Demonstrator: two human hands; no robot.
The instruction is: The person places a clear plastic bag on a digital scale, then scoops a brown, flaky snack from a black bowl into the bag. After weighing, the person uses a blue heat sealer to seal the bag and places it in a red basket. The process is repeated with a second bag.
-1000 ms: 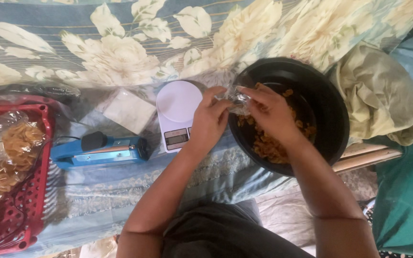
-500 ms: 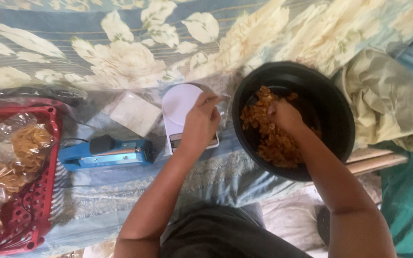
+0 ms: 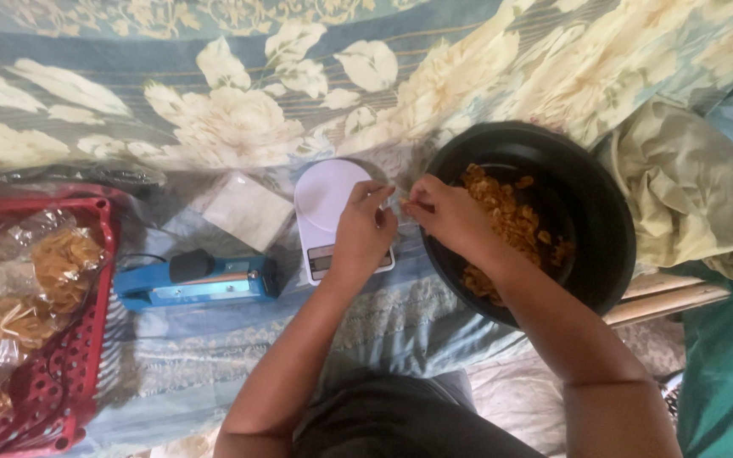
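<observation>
My left hand [image 3: 365,231] rests over the front of a white kitchen scale [image 3: 328,188], its fingers pinched on what looks like the mouth of a small clear bag [image 3: 393,202]. My right hand [image 3: 447,216] meets it at the left rim of a black bowl [image 3: 614,222], fingertips closed on a pinch of orange-brown snack pieces. More of the same snack [image 3: 511,222] lies heaped in the bowl. The bag itself is mostly hidden by my fingers.
A blue heat sealer [image 3: 197,284] lies left of the scale, with a flat stack of clear bags [image 3: 248,212] behind it. A red basket [image 3: 86,348] at far left holds filled snack bags [image 3: 53,271]. A crumpled pale cloth [image 3: 689,187] sits right of the bowl.
My right hand has come out of the bowl's middle to its left rim and joined my left hand. My left hand stayed over the scale.
</observation>
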